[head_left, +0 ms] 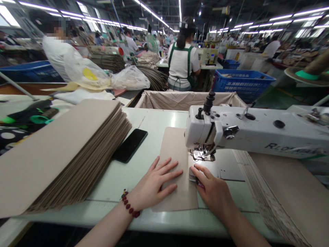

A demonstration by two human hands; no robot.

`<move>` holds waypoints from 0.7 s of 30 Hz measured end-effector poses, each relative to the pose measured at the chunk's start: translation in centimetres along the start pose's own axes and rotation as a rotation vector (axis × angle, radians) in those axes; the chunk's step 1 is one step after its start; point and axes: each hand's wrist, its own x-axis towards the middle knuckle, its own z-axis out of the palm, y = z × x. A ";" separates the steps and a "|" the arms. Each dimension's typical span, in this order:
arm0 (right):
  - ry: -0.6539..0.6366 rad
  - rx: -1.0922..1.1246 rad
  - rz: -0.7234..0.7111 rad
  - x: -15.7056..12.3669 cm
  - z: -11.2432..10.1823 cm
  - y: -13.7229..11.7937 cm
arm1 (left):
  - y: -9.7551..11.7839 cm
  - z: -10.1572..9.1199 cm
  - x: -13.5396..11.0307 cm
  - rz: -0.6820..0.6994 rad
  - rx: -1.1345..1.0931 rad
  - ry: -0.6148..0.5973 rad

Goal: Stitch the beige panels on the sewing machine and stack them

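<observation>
A beige fibreboard panel lies flat on the white sewing table, its far end under the head of an industrial sewing machine. The presser foot sits at the panel's right edge. My left hand rests flat on the panel with fingers spread, a dark red bead bracelet on the wrist. My right hand pinches the panel's right edge close to the foot. A tall stack of matching panels lies to the left, and another lies to the right.
A black phone lies on the table beside the left stack. A cloth-lined bin stands beyond the table, with a blue plastic crate to its right. Plastic bags lie at the back left. A co-worker in a green apron works farther on.
</observation>
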 end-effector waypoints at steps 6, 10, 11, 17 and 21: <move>0.009 0.003 -0.002 0.0 0.1 0.0 | 0.1 0.0 -0.1 0.017 0.005 0.014; 0.011 0.012 0.000 0.0 0.0 0.0 | 0.2 0.0 -0.1 0.024 0.017 0.015; 0.011 0.013 -0.001 0.0 0.0 0.0 | 0.3 0.0 -0.2 0.028 0.022 0.014; 0.005 0.017 -0.001 0.0 -0.1 0.0 | 0.7 -0.2 -0.2 0.062 0.052 0.020; 0.004 0.021 -0.002 0.0 -0.2 -0.1 | 1.0 -0.3 0.1 0.082 0.071 0.002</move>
